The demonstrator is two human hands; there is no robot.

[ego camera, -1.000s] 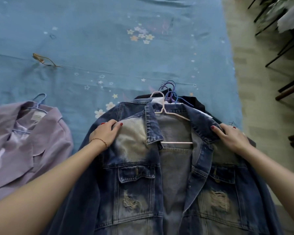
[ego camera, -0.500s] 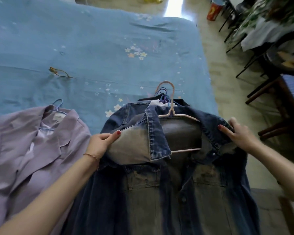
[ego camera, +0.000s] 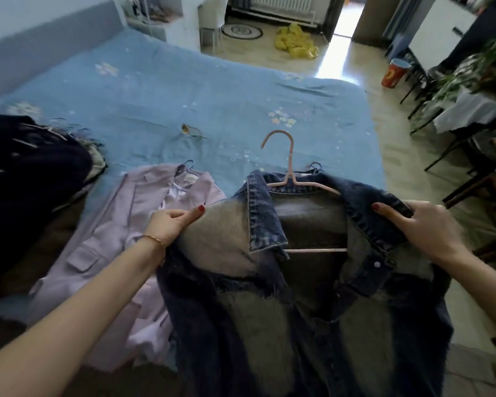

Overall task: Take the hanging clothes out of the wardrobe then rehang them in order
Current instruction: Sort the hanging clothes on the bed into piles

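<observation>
Faded blue denim jacket (ego camera: 307,282) on pink wire hanger (ego camera: 291,179): lifted off bed's (ego camera: 212,104) near edge.
Left hand (ego camera: 169,224) and right hand (ego camera: 424,227) pinch its shoulders, fingers curled; raised since a second ago, likely wardrobe-bound.

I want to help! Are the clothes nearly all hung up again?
Not yet. Done: clothes are out, with a lilac jacket and a dark pile on the bed. In hand: both hands grip the denim jacket on its hanger. Left: rehanging everything.
</observation>
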